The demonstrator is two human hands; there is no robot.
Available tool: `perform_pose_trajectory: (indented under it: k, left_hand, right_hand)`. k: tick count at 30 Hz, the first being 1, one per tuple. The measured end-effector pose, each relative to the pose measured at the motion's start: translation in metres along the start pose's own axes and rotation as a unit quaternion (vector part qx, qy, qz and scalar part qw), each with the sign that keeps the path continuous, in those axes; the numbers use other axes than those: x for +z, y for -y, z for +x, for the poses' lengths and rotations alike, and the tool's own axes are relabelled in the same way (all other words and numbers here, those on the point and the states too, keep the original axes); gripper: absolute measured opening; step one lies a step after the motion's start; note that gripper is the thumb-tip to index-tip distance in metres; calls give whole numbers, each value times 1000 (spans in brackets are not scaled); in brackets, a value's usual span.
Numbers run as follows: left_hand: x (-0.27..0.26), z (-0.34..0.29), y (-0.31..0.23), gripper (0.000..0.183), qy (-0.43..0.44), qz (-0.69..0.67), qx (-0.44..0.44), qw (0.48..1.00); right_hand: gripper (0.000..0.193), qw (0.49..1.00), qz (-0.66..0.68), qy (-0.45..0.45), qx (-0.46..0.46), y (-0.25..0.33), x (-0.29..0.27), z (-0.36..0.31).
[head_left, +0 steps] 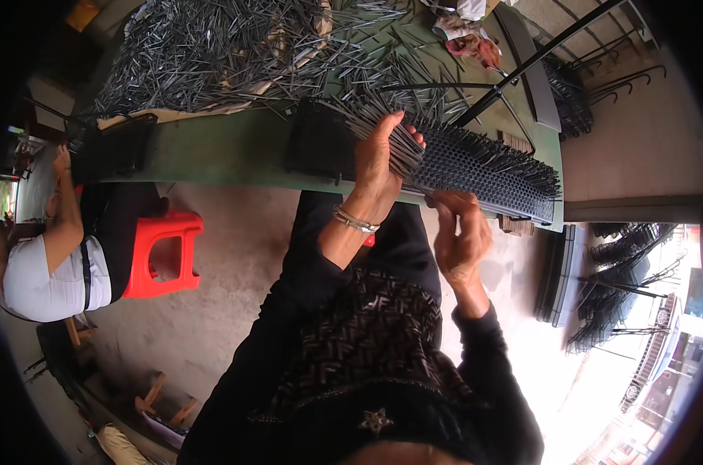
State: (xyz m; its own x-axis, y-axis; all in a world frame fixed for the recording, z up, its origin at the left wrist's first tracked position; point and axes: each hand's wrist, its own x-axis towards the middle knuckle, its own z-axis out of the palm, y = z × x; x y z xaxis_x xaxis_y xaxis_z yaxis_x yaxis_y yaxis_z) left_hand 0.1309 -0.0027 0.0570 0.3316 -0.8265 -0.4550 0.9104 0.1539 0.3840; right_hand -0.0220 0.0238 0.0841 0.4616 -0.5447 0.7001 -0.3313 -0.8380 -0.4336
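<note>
A bundle of thin dark strips [404, 155] lies in my left hand [376, 167], the fingers wrapped round it and the thumb on top. Under and beside it is a long dark tray full of small round holes [479, 174]. Many upright dark strips [514, 159] stand along the tray's far side. My right hand [461, 236] is at the tray's near edge, thumb and fingertips pinched together just right of the bundle. Whatever is in that pinch is too small to make out.
A large heap of loose dark strips [212, 58] covers the far left of the green table [220, 159]. A black metal bar [522, 70] slants over the tray. At left, a co-worker in a white shirt [53, 271] sits beside a red stool [165, 256]. Black racks [623, 287] stand right.
</note>
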Motion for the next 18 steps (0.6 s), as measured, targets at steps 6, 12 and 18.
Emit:
perform_pose_trajectory:
  k: [6,12,18]
  left_hand:
    - [-21,-6,4,17,105,36,-60,992]
    - [-16,-32,27,17,137,35,-147,979]
    - [-29,-29,34,17,88,141,-101,981]
  right_hand:
    - [6,970,40,-168,172,-8,-13,2]
    - [8,984,-38,-99,144,-29,22,-21]
    - [10,971,111,27,212,-15,4,-20]
